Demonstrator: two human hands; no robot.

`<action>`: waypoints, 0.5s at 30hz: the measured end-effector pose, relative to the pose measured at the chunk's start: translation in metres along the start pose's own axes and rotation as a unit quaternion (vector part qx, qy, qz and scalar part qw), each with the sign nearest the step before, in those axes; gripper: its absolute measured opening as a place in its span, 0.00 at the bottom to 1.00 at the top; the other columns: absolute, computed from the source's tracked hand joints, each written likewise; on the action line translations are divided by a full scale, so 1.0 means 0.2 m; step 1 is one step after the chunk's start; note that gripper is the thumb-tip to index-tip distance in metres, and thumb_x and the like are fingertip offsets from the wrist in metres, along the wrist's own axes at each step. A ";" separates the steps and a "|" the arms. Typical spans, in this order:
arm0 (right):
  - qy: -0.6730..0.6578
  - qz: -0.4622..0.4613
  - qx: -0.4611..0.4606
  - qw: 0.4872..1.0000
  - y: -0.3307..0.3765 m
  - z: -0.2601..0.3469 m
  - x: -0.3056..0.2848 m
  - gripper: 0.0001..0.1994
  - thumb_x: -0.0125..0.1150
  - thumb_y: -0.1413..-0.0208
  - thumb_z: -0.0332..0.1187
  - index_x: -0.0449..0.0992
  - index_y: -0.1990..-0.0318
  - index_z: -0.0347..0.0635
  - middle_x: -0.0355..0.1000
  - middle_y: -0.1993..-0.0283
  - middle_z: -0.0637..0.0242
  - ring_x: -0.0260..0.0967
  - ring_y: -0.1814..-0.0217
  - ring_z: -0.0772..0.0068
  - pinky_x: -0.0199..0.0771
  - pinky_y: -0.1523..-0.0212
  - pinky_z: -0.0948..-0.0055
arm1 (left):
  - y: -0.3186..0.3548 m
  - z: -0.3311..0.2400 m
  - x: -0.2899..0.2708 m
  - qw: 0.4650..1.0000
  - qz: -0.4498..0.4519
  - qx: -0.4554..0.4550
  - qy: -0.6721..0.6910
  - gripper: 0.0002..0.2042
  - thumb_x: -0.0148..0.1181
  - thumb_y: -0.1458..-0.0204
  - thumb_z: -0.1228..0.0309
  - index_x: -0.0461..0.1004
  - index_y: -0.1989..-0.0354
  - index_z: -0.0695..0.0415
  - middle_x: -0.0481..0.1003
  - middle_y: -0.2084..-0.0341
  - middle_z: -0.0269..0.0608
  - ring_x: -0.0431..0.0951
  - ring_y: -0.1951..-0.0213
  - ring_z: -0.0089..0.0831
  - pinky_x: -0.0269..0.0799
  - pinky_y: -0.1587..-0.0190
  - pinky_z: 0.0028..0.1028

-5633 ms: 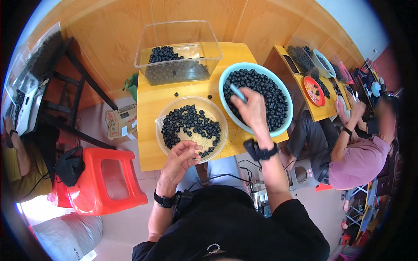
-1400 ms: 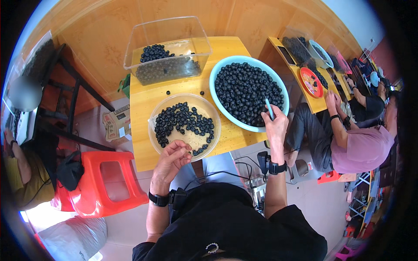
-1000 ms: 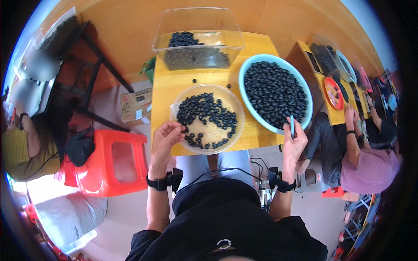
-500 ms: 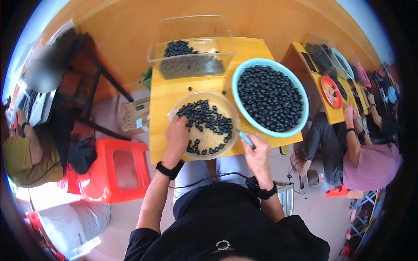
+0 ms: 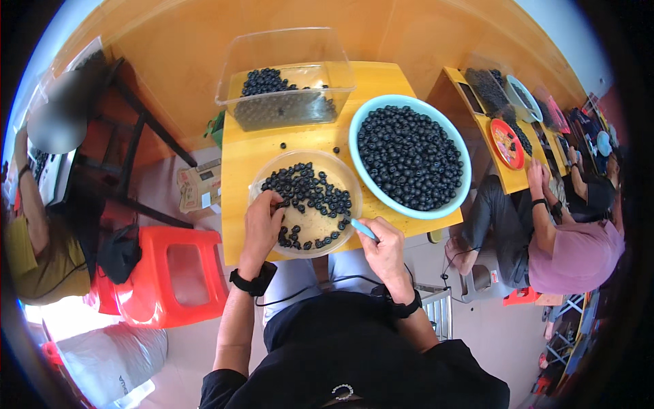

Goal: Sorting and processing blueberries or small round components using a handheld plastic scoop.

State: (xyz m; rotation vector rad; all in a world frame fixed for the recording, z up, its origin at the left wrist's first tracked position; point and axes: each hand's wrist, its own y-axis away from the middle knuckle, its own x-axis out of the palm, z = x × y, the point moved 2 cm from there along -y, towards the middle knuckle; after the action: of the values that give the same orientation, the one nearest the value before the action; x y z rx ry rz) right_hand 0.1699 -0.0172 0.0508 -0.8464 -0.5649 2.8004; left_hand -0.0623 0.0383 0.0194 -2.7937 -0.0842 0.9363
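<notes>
My left hand (image 5: 259, 223) is at the left side of a shallow clear round bowl (image 5: 271, 163), its fingers curled inward over the rim. Whatever its fingertips hold, if anything, is too small to make out. Loose black round beads (image 5: 320, 198) lie spread inside that bowl, thicker toward the back. My right hand (image 5: 387, 251) grips the light-blue handle of a small tool (image 5: 364, 229), whose tip points to the bowl's right rim. To the right, a large light-blue basin (image 5: 466, 160) is heaped with the same black beads (image 5: 412, 157).
A clear plastic box (image 5: 286, 109), partly filled with black beads, stands at the back of the yellow table (image 5: 238, 146). Two stray beads lie before it. A red stool (image 5: 180, 273) stands left. People sit on both sides; a red plate (image 5: 507, 144) rests on the right-hand table.
The view has shifted slightly. My left thumb shows more clearly at the bowl's left side. My right hand has turned a little, with the tool's handle now slanting toward the bowl.
</notes>
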 end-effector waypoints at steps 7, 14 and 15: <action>-0.085 0.099 0.028 0.991 -0.04 0.11 0.07 0.08 0.61 0.53 0.27 0.77 0.65 0.35 0.73 0.74 0.61 0.64 0.83 0.73 0.61 0.81 0.76 | 0.11 -0.07 0.00 0.753 0.114 -0.184 0.621 0.09 0.56 0.51 0.81 0.72 0.60 0.59 0.75 0.66 0.39 0.75 0.66 0.27 0.72 0.63 0.23; -0.066 0.158 -0.019 0.985 -0.07 0.19 0.13 0.09 0.60 0.50 0.31 0.77 0.63 0.37 0.73 0.72 0.61 0.67 0.82 0.69 0.63 0.80 0.75 | 0.16 -0.12 0.02 0.661 0.134 -0.203 0.710 0.09 0.58 0.50 0.78 0.71 0.59 0.59 0.74 0.66 0.36 0.76 0.67 0.22 0.74 0.62 0.20; -0.065 0.159 -0.019 0.985 -0.08 0.20 0.12 0.09 0.60 0.50 0.31 0.77 0.63 0.37 0.73 0.72 0.61 0.67 0.82 0.69 0.63 0.80 0.75 | 0.16 -0.11 0.03 0.661 0.134 -0.203 0.710 0.09 0.58 0.50 0.78 0.71 0.59 0.59 0.74 0.66 0.36 0.76 0.67 0.22 0.74 0.62 0.20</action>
State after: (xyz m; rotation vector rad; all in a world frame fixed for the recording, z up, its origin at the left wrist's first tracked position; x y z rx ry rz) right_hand 0.1274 -0.0093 0.0758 -0.8287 -0.5456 3.1629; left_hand -0.0450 0.0044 0.0262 -3.0336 0.3899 -1.5795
